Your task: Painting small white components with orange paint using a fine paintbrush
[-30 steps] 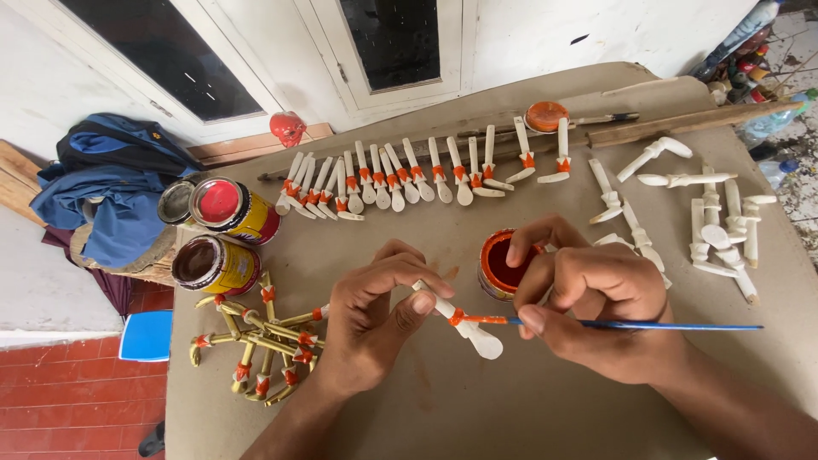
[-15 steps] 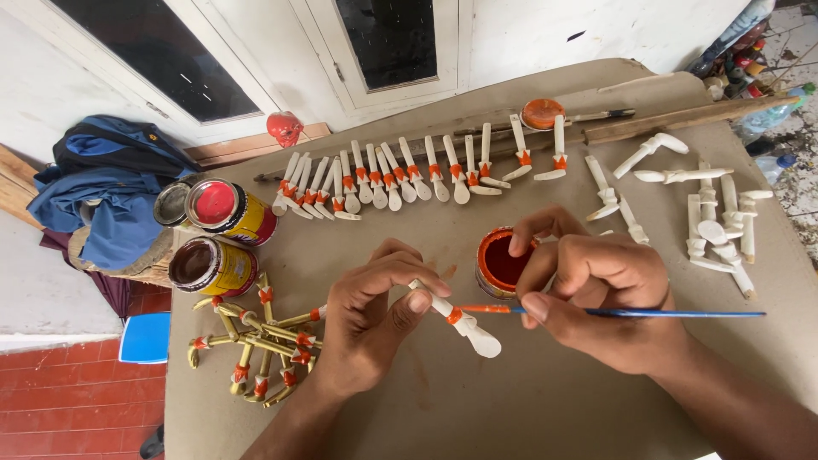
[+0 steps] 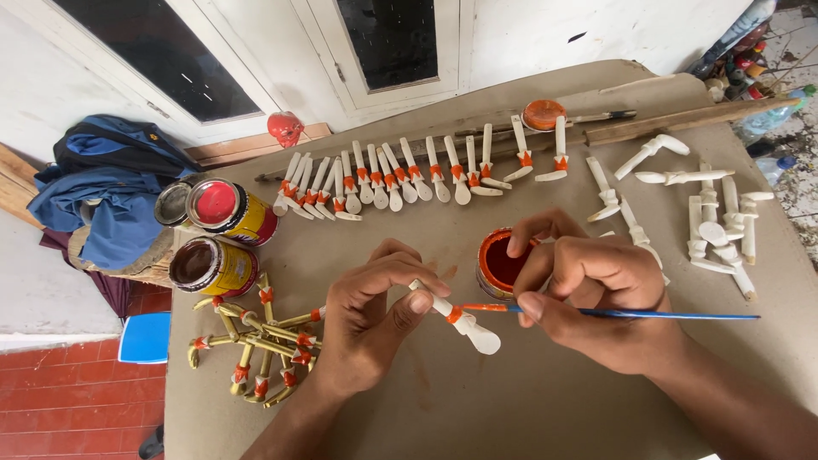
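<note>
- Left hand (image 3: 366, 319): thumb and forefinger pinch the thin end of a small white wooden piece (image 3: 456, 317), which juts out to the right of that grip, rounded end low, just above the tabletop (image 3: 511, 409).
- Right hand (image 3: 596, 298): fingers pressed together on a thin blue-handled brush (image 3: 613, 313); the handle trails off away from the grip and the orange-loaded tip meets the orange band at the piece's middle.
- Small open tin of orange paint (image 3: 498, 264) sits just behind the brush tip, touching the right fingers.
- To do it well, my judgement: roll the piece slowly in the left pinch and let the brush stay nearly fixed, so the band runs even.
- Keep the load light; a drip would mark the white wood below the band.
- Row of finished white pieces with orange bands (image 3: 400, 175) lies beyond both hands; unpainted ones (image 3: 716, 217) lie past the right hand.
</note>
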